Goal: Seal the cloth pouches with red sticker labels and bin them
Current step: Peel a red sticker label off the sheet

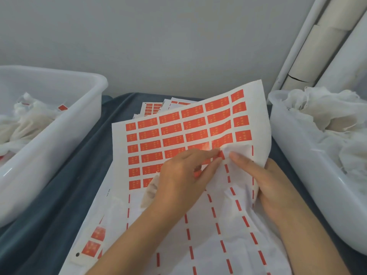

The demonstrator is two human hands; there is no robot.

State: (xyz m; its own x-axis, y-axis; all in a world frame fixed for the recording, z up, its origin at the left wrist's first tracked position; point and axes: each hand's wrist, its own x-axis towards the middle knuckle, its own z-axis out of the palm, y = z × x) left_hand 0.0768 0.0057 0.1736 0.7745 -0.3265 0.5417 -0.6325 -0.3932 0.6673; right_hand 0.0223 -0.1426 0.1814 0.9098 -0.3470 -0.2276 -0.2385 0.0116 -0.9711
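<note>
Pinching one small red rectangular sticker label (220, 155) between thumb and forefinger, the left hand (184, 175) lifts it from the white paper sticker sheet (178, 133) at the frame centre. The right hand (264, 181) grips the sheet's curled right edge. White cloth pouches (325, 114) fill the white plastic bin (297, 155) at right.

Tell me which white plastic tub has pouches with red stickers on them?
The white plastic tub on the left: a red sticker shows among its pouches; the right tub's cloth shows none.

Single head-mounted view, close, facing forward and down; left hand (179, 175) centred, right hand (266, 181) beside it.
</note>
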